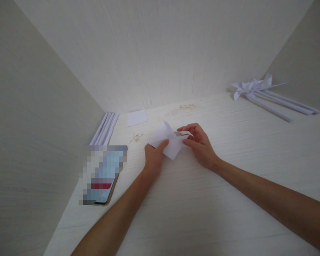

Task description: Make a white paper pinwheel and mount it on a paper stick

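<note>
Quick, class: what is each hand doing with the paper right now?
Left hand: closed, pressing the folded white paper with its thumb.
Right hand: closed, fingers pinching the paper's right edge.

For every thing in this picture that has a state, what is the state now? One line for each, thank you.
small white folded paper: partly folded, held on the desk by both hands
left hand: pinching its left edge
right hand: pinching its right side
small white paper square: flat, unfolded
white rolled paper sticks: lying against the left wall
white paper pinwheels: finished, lying down
phone: screen lit
</note>
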Motion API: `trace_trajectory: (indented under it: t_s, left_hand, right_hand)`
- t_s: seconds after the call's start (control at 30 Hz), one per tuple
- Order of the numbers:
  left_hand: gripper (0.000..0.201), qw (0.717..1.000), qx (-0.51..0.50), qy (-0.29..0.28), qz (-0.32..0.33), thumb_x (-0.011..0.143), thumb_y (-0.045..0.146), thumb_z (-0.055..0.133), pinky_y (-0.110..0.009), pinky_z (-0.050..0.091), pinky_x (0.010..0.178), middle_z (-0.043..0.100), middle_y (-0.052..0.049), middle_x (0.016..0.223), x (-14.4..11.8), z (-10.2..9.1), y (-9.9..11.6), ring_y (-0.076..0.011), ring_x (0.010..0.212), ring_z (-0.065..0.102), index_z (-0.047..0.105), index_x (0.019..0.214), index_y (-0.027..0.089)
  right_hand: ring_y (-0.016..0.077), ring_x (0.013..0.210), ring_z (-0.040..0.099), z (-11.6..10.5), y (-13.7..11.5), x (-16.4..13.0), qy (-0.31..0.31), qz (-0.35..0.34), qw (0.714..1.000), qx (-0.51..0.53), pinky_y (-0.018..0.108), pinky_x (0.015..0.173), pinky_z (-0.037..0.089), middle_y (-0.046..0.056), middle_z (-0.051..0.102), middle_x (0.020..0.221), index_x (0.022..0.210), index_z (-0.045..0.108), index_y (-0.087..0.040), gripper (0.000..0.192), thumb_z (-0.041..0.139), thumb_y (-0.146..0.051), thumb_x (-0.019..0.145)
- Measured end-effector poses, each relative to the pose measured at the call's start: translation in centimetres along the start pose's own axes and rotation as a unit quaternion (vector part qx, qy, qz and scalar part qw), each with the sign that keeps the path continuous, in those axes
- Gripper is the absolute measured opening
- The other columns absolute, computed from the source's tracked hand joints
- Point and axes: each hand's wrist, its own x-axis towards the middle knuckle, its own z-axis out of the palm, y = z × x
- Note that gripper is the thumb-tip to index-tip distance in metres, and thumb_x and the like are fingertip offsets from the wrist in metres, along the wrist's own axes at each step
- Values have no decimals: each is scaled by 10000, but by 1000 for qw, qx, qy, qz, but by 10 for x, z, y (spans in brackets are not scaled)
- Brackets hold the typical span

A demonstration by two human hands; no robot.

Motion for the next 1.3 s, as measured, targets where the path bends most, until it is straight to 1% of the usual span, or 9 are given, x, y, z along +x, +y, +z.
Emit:
trace_trajectory:
  t_s: [0.1, 0.17, 0.23, 0.33, 0.5, 0.67, 0.9, 1.07, 1.3]
  left_hand:
    - [204, 998, -54, 25, 2, 522, 177, 664, -260, 478, 648, 676, -61, 736, -1, 3, 4, -143, 690, 601, 642, 715, 114]
    - [205, 998, -58, 19, 0, 522, 177, 658, -266, 480, 640, 676, -67, 738, -1, 4, 5, -149, 682, 602, 643, 714, 109]
    - [193, 999, -49, 7, -1, 531, 187, 653, -268, 477, 627, 675, -78, 739, -2, 4, 5, -155, 677, 603, 645, 703, 100]
    - [188, 999, -34, -3, 3, 545, 202, 649, -258, 468, 609, 674, -81, 734, -2, 2, 3, -153, 671, 602, 647, 700, 95]
    - [165, 1000, -6, -9, 11, 534, 222, 665, -254, 453, 608, 656, -58, 665, 0, 0, -1, -137, 628, 587, 637, 642, 100]
    - [182, 999, 23, -19, 12, 522, 248, 684, -260, 447, 598, 625, -32, 601, -1, -1, -5, -133, 585, 565, 625, 618, 105]
    - [212, 997, 67, -28, 29, 536, 276, 690, -230, 419, 528, 614, -19, 593, -4, 0, -3, -104, 526, 523, 642, 652, 104]
    - [213, 995, 85, -36, 33, 550, 276, 685, -217, 409, 509, 632, -20, 616, -5, 0, -3, -102, 535, 527, 657, 683, 112]
    - [235, 994, 96, -42, 39, 552, 293, 683, -223, 404, 512, 636, -24, 633, -6, -1, -4, -111, 544, 533, 662, 697, 110]
  right_hand:
    - [119, 828, 550, 2, 0, -2, -57, 3, 998, -13, 266, 700, 464, 21, 526, 1057, 696, 545, -204, 151, 586, -99, 595]
    - [130, 815, 561, 4, 0, -2, -104, 20, 994, -36, 276, 698, 473, 33, 550, 1002, 633, 581, -188, 84, 603, -116, 596]
    - [127, 746, 575, 6, -1, -2, -127, 39, 990, -40, 282, 683, 477, 25, 595, 872, 606, 609, -185, 45, 627, -145, 597]
    - [110, 638, 571, 6, -1, -1, -97, 71, 992, -44, 270, 637, 470, -3, 623, 693, 602, 641, -185, 42, 668, -168, 575]
    - [88, 569, 544, 6, -2, 1, -42, 94, 993, -54, 237, 572, 441, -20, 619, 596, 575, 658, -177, 48, 694, -201, 555]
    - [76, 537, 522, 6, -2, 2, -10, 100, 993, -59, 227, 542, 430, -27, 577, 577, 576, 649, -161, 84, 682, -238, 574]
    - [86, 545, 533, 3, 4, 3, 0, 102, 993, -59, 237, 557, 432, -23, 584, 574, 578, 606, -158, 129, 672, -267, 593]
    - [90, 539, 538, 4, 2, 2, 12, 121, 991, -53, 240, 559, 439, -23, 590, 560, 559, 586, -156, 144, 683, -261, 574]
    - [89, 527, 537, 5, 1, 2, 27, 118, 990, -72, 238, 547, 441, -25, 576, 541, 544, 559, -154, 164, 675, -264, 580]
